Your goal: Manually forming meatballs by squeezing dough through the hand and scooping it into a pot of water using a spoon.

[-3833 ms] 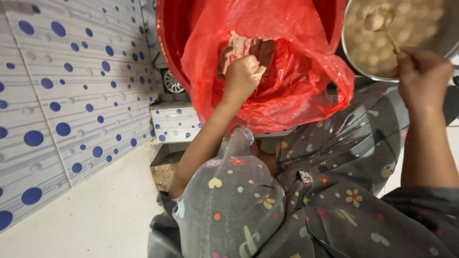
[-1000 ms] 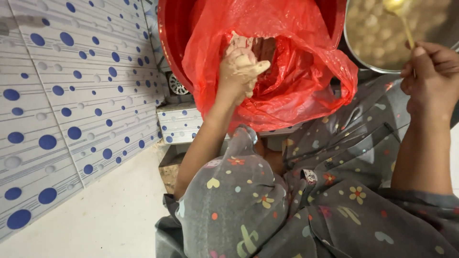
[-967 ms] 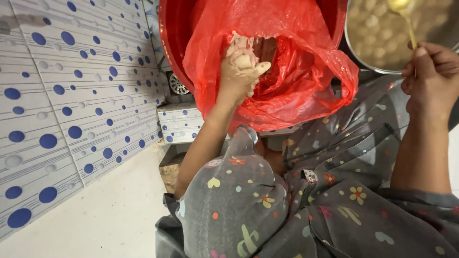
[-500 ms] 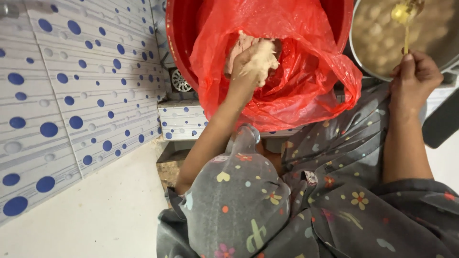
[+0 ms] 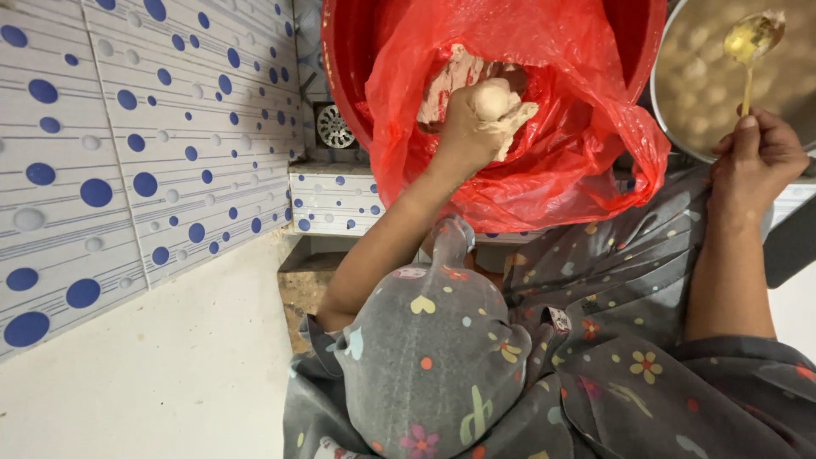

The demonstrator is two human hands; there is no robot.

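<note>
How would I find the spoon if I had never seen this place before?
Look to the far right for the big round metal pan full of pale dough balls. Above it, the right hand holds up a thin golden spoon. It is the only shiny, long-handled thing there, with a bit of pale dough in its bowl.

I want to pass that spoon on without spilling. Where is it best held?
Probably low on the thin handle of the spoon, where the right hand grips it, coming from the handle end: the loaded bowl points up and away over the metal pan.
</note>
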